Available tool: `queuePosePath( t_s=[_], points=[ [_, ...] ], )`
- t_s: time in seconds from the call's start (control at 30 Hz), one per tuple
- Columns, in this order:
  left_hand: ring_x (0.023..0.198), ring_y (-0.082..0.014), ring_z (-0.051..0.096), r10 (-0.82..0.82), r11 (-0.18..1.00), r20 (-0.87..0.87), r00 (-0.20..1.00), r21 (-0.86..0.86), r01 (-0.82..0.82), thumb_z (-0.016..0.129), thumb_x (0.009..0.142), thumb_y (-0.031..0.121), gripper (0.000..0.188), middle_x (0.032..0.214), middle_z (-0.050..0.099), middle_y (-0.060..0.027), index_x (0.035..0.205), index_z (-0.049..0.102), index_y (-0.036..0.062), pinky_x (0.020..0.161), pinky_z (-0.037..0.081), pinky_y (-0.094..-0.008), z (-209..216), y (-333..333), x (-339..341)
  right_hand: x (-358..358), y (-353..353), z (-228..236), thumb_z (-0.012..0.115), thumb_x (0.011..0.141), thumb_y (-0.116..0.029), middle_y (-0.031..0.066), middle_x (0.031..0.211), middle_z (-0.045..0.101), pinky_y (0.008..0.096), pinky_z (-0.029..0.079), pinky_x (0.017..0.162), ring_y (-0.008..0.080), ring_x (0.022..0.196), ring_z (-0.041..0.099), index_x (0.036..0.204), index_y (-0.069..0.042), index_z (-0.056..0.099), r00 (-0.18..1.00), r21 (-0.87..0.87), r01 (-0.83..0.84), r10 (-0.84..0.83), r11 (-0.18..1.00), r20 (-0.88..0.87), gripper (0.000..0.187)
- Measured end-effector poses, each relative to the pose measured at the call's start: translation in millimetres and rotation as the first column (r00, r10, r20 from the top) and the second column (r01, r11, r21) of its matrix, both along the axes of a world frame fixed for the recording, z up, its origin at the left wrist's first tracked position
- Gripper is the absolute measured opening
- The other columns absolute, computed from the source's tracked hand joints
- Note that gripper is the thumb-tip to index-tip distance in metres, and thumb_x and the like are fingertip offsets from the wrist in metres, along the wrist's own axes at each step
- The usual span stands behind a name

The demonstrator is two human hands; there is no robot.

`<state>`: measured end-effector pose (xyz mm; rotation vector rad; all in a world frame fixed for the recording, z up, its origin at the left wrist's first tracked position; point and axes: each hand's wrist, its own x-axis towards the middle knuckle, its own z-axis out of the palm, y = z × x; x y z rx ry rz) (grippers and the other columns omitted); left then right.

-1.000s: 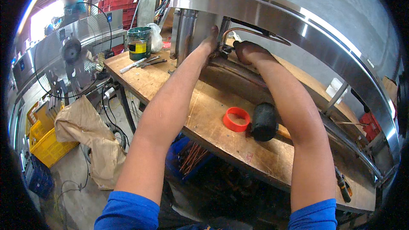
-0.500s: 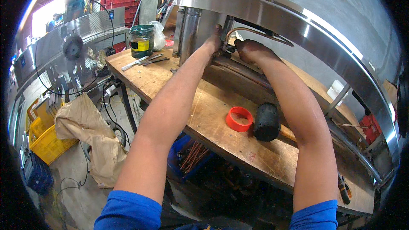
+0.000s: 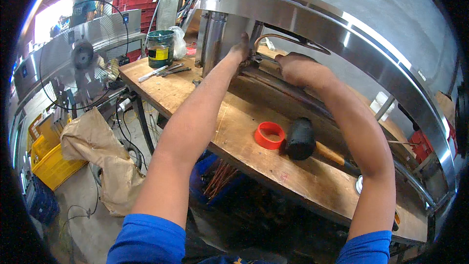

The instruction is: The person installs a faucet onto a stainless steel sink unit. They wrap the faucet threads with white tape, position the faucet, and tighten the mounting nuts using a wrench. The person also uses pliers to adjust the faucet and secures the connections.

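Note:
A large stainless steel frame (image 3: 312, 17) lies on the wooden workbench, with a thin bent copper pipe (image 3: 293, 39) under its upper rail. At its inner corner my left hand (image 3: 239, 53) reaches to the pipe fitting (image 3: 254, 58), thumb pointing up along the steel and the other fingers hidden. My right hand (image 3: 298, 67) is closed just right of the fitting. A thin metal bar runs from the fitting toward its fingers, but its kind is unclear. Below my hands, a black-headed mallet (image 3: 300, 139) lies beside a red ring (image 3: 269, 135).
On the left end of the workbench (image 3: 234, 139) stand a dark green can (image 3: 160, 49) and several slim tools (image 3: 168, 70). A floor fan (image 3: 82, 55), yellow crate (image 3: 56, 164) and brown sheet (image 3: 105, 161) are at left. Copper-coloured rods (image 3: 222, 178) lie in a blue bin below.
My right hand has drawn back slightly to the right and down, its elbow swinging outward. My left hand stays at the fitting. More of the mallet's handle now shows.

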<state>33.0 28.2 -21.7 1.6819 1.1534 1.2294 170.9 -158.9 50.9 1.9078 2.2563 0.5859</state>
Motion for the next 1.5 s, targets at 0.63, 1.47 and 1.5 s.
queuePosePath(
  t_s=[0.63,1.47,1.5],
  points=[
    [0.117,-0.0375,0.047,-0.092,0.995,0.229,0.969,-0.027,0.101,0.015,0.092,0.056,0.075,0.123,0.05,-0.0282,0.129,0.047,-0.0008,0.1,0.035,-0.0456,-14.6,22.4,9.4,-15.0,-77.8,-5.5,0.048,0.084,-0.004,0.0235,0.098,0.062,0.0465,0.047,0.086,0.039,0.098,0.06,0.104,0.0,0.057,0.991,0.184,-0.126,0.115,0.975,0.068,0.023],
    [0.102,-0.0335,0.054,-0.268,0.959,0.388,0.882,0.02,0.283,0.03,0.092,0.047,0.059,0.112,0.056,-0.0229,0.12,0.054,-0.0001,0.089,0.042,-0.0427,-42.2,14.0,16.3,-98.2,-53.2,-8.4,0.054,0.081,-0.01,0.0196,0.075,0.064,0.0476,0.053,0.062,0.0397,0.073,0.065,0.101,-0.002,0.055,0.733,0.309,-0.669,0.67,0.676,0.121,0.022],
    [0.102,-0.0334,0.054,-0.27,0.958,0.389,0.881,0.022,0.284,0.031,0.092,0.046,0.059,0.111,0.057,-0.0227,0.119,0.054,-0.0001,0.088,0.042,-0.0426,-46.1,13.0,17.1,-114.3,-39.4,-7.4,0.054,0.081,-0.011,0.0205,0.077,0.065,0.0477,0.053,0.063,0.0394,0.075,0.066,0.099,-0.002,0.057,0.753,0.315,-0.648,0.645,0.694,0.129,0.021]
  ],
)
